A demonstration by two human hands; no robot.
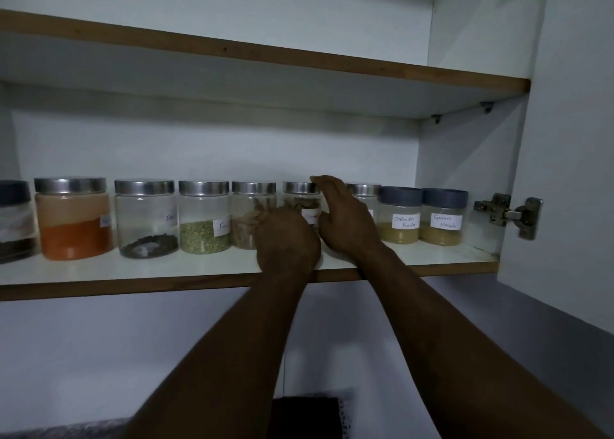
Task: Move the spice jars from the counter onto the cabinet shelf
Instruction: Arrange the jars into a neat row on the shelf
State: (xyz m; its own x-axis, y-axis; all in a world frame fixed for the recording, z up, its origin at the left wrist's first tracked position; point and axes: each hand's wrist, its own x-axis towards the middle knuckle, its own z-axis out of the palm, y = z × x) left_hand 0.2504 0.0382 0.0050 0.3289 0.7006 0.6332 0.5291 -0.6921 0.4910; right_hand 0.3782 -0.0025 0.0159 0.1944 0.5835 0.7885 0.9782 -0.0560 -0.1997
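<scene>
Both forearms reach up to the cabinet shelf (pixel 133 272). The left hand (pixel 287 242) wraps the foot of a steel-lidded jar (pixel 300 202) of brown bark, its grip holding it; the right hand (pixel 345 219) lies against that jar's side, fingers loosely spread. Behind stands the row of spice jars (pixel 204 217), all on the shelf.

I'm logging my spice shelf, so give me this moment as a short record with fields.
place: open cabinet, lower shelf
jars: one row, upright, lids on
far right jar: Garam Masala, blue lid
next to it: Coriander Powder, blue lid
left hand: in front of a steel-lidded jar
right hand: beside that jar, fingers open
upper shelf: nothing seen on it
</scene>
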